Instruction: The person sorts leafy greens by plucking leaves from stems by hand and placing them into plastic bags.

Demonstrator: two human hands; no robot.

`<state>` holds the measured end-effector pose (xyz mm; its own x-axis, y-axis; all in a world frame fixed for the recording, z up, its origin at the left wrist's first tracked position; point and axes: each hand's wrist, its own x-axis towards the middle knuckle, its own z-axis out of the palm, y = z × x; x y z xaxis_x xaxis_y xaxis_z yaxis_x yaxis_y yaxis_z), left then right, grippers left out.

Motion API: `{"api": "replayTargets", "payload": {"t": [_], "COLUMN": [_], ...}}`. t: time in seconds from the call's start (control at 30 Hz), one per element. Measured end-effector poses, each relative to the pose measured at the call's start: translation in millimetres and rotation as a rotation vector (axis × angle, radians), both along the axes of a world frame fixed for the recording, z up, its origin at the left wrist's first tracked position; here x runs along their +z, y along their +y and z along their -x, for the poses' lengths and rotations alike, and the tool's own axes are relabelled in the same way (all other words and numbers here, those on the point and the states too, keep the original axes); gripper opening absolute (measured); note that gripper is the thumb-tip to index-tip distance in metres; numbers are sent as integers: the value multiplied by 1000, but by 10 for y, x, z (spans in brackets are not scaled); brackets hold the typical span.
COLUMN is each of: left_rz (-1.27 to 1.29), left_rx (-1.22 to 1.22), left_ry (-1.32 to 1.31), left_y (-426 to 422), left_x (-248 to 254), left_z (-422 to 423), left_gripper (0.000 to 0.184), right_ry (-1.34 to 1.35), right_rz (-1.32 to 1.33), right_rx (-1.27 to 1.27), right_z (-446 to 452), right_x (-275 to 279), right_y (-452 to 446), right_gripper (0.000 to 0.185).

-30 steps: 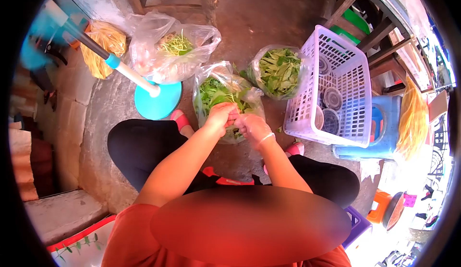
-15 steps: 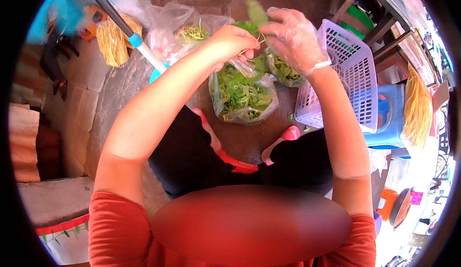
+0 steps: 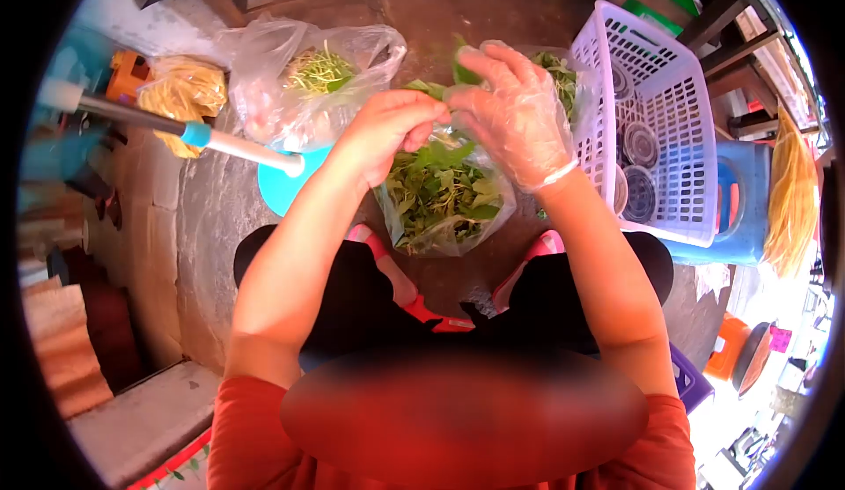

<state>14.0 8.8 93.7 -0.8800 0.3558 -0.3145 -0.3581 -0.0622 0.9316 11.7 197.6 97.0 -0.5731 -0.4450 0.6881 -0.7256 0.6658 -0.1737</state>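
Note:
My left hand (image 3: 396,129), bare, is closed with thumb and forefinger pinched on leafy greens (image 3: 463,60). Close against its fingertips is my right hand (image 3: 519,111), in a clear plastic glove, its fingers bent round the same leaves. The stems between the two hands are mostly hidden by the fingers. Below them an open clear bag (image 3: 480,226) on the floor is full of leafy greens (image 3: 440,192). To the left, another clear bag (image 3: 374,45) holds thin stems (image 3: 319,71). More greens (image 3: 558,83) lie in a bag partly behind my right hand.
A white plastic basket (image 3: 607,94) with round lids or containers in it stands on the right by a blue stool (image 3: 744,195). Yellow bundled strips (image 3: 180,98) lie on the left. A pole (image 3: 246,148) with a blue collar slants in from the left.
The view has shifted, bringing the basket and stem bag more into sight. My hands remain together, and the leaf standing up between them shows less now.

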Motion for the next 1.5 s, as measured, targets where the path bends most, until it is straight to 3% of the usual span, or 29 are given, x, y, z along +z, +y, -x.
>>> {"api": "replayTargets", "payload": {"t": [0.2, 0.3, 0.4, 0.53, 0.67, 0.7, 0.8, 0.9, 1.0, 1.03, 1.13, 1.27, 1.4, 1.5], "left_rz": [-43, -78, -47, -114, -187, -200, -247, -284, -278, -291, -324, -413, -400, -415], "left_rx": [9, -33, -30, -79, -74, -67, -46, -51, 20, 50, 96, 132, 226, 279], "left_ry": [-50, -71, -146, -204, -242, -257, -283, -263, -241, -250, -244, -273, -306, -299], "left_y": [-72, -125, -183, -168, -176, -182, -177, -171, -135, -139, -144, -150, -140, -161], "left_x": [-152, -240, -358, -372, -377, -362, -341, -372, -318, -319, -333, -358, -330, -371], "left_z": [180, 244, 201, 149, 149, 149, 139, 114, 122, 139, 173, 171, 148, 121], "left_gripper": [16, 15, 15, 16, 15, 14, 13, 13, 14, 14, 14, 14, 13, 12], "right_ry": [-85, -556, -898, -1188, -1179, -1004, -913, -572, -731, -895, -1257, -1306, -1433, -1314], "right_rz": [33, 230, 879, 704, 407, 360, 146, 9, 493, 636, 762, 683, 615, 392], "right_rx": [97, 115, 65, 91, 322, 338, 213, -65, 50, 90, 252, 165, 375, 356], "right_z": [326, 343, 429, 439, 319, 325, 344, 370, 484, 476, 424, 341, 246, 227], "right_x": [-172, -404, -500, -273, -353, -405, -316, -350, -498, -551, -454, -490, -325, -473], "right_y": [-79, -136, -47, 2, -53, -64, -48, -67, 63, 45, -12, -89, -143, -146], "right_gripper": [12, 4, 6, 11, 21, 16, 12, 11, 12, 14, 17, 21, 22, 19]}}
